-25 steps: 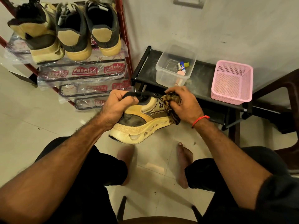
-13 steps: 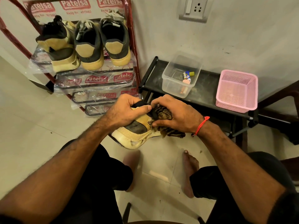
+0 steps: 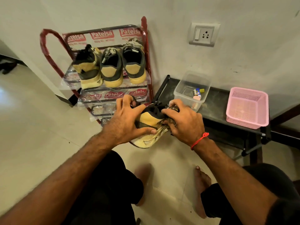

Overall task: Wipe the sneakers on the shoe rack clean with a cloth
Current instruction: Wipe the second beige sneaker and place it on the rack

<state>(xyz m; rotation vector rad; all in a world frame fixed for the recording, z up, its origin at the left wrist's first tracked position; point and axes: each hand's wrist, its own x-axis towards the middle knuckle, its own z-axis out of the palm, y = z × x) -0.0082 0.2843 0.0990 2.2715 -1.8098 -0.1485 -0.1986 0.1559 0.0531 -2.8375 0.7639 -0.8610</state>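
Note:
A yellow and dark sneaker (image 3: 148, 119) hangs in the air above the floor, heel toward me. My left hand (image 3: 128, 122) grips its heel and collar, thumb on the sole's edge. My right hand (image 3: 183, 122) holds a dark patterned cloth (image 3: 172, 121) bunched against the shoe's side; most of the cloth is hidden under the fingers. Three more sneakers (image 3: 112, 67) stand heels out on the upper tier of the red shoe rack (image 3: 144, 46), which is wrapped in printed plastic.
A low black stand (image 3: 215, 111) at the right carries a clear plastic box (image 3: 186, 88) with small items and a pink basket (image 3: 246, 108). A wall socket (image 3: 203, 34) sits above. My knees and bare feet (image 3: 201, 184) are below, on pale tiles.
The view has tilted up, showing the whole rack. My left hand has shifted on the heel with its fingers spread wider. The right hand with the cloth has moved along the shoe's side.

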